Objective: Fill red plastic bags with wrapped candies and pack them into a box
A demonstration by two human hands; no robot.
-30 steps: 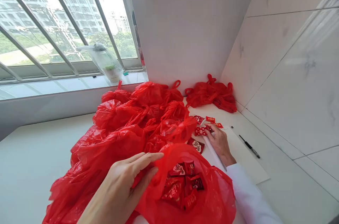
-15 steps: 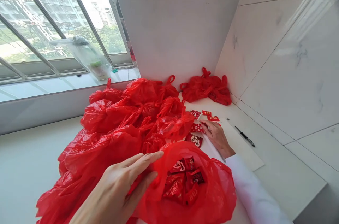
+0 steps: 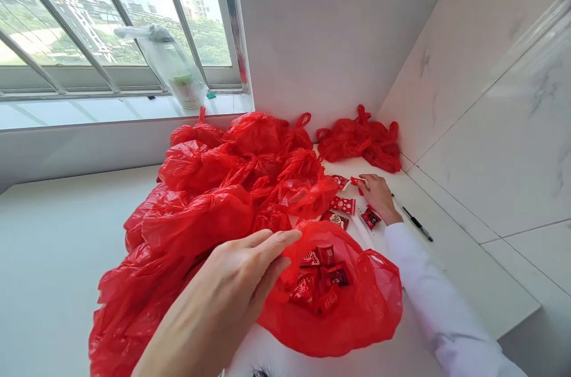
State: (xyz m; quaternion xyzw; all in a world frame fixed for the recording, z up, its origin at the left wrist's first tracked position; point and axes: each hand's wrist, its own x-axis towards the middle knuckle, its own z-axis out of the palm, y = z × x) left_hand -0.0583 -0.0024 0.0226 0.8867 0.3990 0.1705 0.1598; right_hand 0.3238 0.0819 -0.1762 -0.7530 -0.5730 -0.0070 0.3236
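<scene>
**Two hands at an open red bag and loose sweets on a white counter**

The left hand (image 3: 232, 288) is in the foreground, fingers nearly straight and close together. Fingers and thumb pinch the near rim of the open red bag (image 3: 361, 311) and hold its mouth open. The bag lies on the counter (image 3: 53, 258) directly in front of the person, and wrapped sweets (image 3: 322, 285) are heaped in its bottom.

The right hand (image 3: 378, 195), in a white sleeve (image 3: 428, 288), reaches past the bag, palm down. Its fingertips curl over a red packet (image 3: 357, 181) on the counter. Whether they have hold of the packet cannot be told.

Several loose sweets (image 3: 342, 205) lie on the counter between this hand and the bag, and one is just beside the wrist. A black pen (image 3: 417, 224) lies to the right of the hand, near the tiled wall.

A large pile of tied red bags (image 3: 209, 187) fills the counter behind the left hand. A smaller heap of red bags (image 3: 361, 139) sits in the far corner. A clear plastic bag (image 3: 176, 65) stands on the window sill (image 3: 89, 110).
</scene>
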